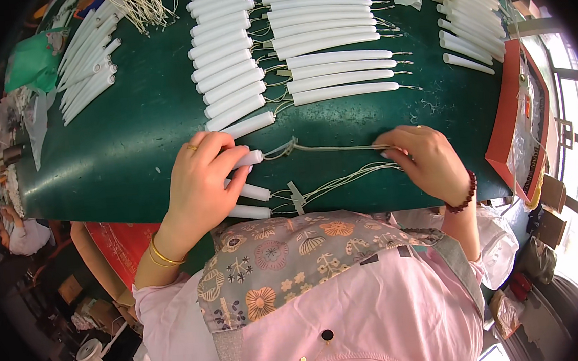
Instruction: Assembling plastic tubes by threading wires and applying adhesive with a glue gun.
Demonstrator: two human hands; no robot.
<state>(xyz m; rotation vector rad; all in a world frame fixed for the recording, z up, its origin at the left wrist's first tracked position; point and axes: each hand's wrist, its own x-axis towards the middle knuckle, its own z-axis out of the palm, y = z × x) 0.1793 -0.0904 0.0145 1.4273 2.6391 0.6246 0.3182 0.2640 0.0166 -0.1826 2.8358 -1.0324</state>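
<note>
My left hand [197, 181] is closed round a short white tube [252, 157], thumb and forefinger near its right end. A thin pale wire [334, 148] runs from that end through a small knot or tangle. My right hand [426, 159] pinches the wire's far end, and the wire is drawn nearly straight. Another white tube [249, 124] lies just beyond my left fingers. Below the held one are two more short tubes, one of them a lower tube [249, 212], with several loose wires [343, 181] trailing right under my right hand.
Beyond my hands, short white tubes [226, 70] lie in a column, wired to long tapered white tubes [335, 78] on the green table [142, 124]. More tubes are piled at far left and far right. A wire bundle [143, 5] lies at the back; an orange-red box [502, 123] stands right.
</note>
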